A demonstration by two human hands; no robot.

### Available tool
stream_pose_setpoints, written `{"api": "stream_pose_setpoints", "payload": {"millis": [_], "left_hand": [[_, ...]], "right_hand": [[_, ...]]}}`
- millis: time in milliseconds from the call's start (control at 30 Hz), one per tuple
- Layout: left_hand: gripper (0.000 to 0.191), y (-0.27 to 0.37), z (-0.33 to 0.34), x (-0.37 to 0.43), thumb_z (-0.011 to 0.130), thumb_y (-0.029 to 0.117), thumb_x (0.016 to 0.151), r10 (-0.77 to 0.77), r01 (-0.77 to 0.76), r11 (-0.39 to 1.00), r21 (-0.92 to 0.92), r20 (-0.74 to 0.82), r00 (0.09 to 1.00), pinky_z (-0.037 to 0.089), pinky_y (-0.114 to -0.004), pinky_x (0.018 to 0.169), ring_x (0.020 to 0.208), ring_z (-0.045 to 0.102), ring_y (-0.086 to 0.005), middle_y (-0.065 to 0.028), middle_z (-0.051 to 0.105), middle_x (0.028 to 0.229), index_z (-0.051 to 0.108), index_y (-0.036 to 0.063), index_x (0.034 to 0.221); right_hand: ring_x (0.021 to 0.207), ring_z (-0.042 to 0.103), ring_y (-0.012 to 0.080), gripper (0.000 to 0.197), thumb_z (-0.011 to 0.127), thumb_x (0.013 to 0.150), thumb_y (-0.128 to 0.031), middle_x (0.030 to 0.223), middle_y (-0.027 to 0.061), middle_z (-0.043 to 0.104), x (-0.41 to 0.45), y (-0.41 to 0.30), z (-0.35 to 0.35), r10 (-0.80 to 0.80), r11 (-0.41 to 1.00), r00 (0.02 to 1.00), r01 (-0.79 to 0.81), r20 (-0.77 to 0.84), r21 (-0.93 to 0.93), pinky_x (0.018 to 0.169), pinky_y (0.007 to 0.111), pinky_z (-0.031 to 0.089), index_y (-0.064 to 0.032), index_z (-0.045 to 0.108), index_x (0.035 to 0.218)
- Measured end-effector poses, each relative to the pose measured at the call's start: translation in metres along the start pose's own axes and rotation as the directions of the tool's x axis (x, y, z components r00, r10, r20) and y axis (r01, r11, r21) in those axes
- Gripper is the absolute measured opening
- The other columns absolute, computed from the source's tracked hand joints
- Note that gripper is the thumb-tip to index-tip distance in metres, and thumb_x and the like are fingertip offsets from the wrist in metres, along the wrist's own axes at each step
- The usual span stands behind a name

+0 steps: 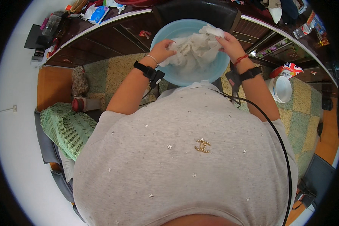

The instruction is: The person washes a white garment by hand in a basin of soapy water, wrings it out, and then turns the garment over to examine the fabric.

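A wet white cloth [197, 49] lies bunched in a light blue plastic basin [175, 29] in front of me. Cloudy water [193, 74] shows around its near side. My left hand [164, 50] grips the cloth's left edge with thumb and fingers, close to the basin's left rim. At the right rim my right hand [228, 43] pinches another part of the cloth, and a folded end rises above the fingers. What lies under the cloth is hidden.
Behind the basin are a black chair [197, 11] and a dark wooden cabinet [101, 42] with items on top. A white bucket [281, 89] stands on the tiled floor at right, near a red printed bag [288, 70]. Black cables [259, 108] run along my right side.
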State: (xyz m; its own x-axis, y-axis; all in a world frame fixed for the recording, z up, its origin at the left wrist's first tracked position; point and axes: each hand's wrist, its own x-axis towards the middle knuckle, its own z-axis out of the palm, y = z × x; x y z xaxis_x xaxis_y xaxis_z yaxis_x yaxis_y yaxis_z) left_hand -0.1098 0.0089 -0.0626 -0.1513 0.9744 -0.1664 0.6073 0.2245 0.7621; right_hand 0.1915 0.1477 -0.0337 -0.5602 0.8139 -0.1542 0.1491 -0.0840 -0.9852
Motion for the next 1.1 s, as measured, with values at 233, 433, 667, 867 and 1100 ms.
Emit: {"api": "stream_pose_setpoints", "payload": {"millis": [233, 433, 667, 867, 1100], "left_hand": [[0.064, 0.025, 0.005, 0.003, 0.077, 0.043, 0.082, 0.037, -0.036, 0.994, 0.108, -0.008, 0.999, 0.046, -0.043, 0.103, 0.128, 0.054, -0.0318, -0.0155, 0.060, 0.134, 0.059, 0.0107, 0.134], [0.048, 0.089, 0.005, 0.015, 0.075, 0.029, 0.087, 0.497, -0.518, 0.844, -0.135, -0.164, 0.852, 0.050, -0.037, 0.097, 0.116, 0.062, -0.0245, -0.0096, 0.066, 0.123, 0.062, 0.0108, 0.129], [0.027, 0.113, -0.050, 0.039, 0.068, 0.016, 0.094, 0.392, -0.440, 0.892, -0.106, -0.304, 0.868, 0.055, -0.029, 0.085, 0.097, 0.067, -0.0145, -0.0048, 0.071, 0.106, 0.068, 0.0042, 0.118], [0.029, 0.139, -0.090, 0.032, 0.059, 0.024, 0.100, 0.023, -0.161, 0.746, -0.646, -0.217, 0.976, 0.061, -0.035, 0.071, 0.088, 0.072, -0.0216, -0.0080, 0.072, 0.104, 0.064, 0.0026, 0.120], [0.036, 0.075, -0.091, 0.041, 0.071, 0.027, 0.092, -0.013, -0.098, 0.940, -0.328, -0.319, 0.948, 0.057, -0.031, 0.083, 0.095, 0.067, -0.0160, -0.0058, 0.071, 0.107, 0.067, 0.0044, 0.120]], "right_hand": [[0.095, 0.065, 0.0140, 0.037, 0.064, 0.097, -0.036, 0.104, 0.0022, 0.070, -0.015, -0.045, 0.005, -0.002, 0.967, 0.997, -0.019, 0.079, 0.254, 0.087, 0.030, 0.052, -0.0046, 0.067, 0.117], [0.091, 0.066, 0.0150, 0.041, 0.076, 0.088, -0.037, 0.099, 0.0016, 0.070, -0.027, -0.066, 0.019, -0.259, 0.964, 0.935, 0.266, 0.243, 0.006, 0.086, 0.030, 0.052, -0.0033, 0.069, 0.110], [0.082, 0.066, 0.0200, 0.040, 0.081, 0.079, -0.028, 0.091, 0.0087, 0.069, -0.022, -0.044, 0.001, -0.292, 0.822, 0.949, 0.315, 0.123, -0.474, 0.077, 0.033, 0.053, -0.0027, 0.067, 0.107], [0.084, 0.068, 0.0292, 0.037, 0.080, 0.078, -0.024, 0.091, 0.0150, 0.069, -0.025, -0.018, -0.003, -0.305, 0.742, 0.952, 0.255, 0.027, -0.620, 0.079, 0.037, 0.054, -0.0055, 0.066, 0.108], [0.083, 0.067, 0.0370, 0.029, 0.079, 0.079, -0.023, 0.087, 0.0152, 0.070, -0.033, -0.008, -0.024, -0.370, 0.615, 0.912, 0.100, -0.174, -0.783, 0.076, 0.042, 0.053, -0.0066, 0.065, 0.098]]}}
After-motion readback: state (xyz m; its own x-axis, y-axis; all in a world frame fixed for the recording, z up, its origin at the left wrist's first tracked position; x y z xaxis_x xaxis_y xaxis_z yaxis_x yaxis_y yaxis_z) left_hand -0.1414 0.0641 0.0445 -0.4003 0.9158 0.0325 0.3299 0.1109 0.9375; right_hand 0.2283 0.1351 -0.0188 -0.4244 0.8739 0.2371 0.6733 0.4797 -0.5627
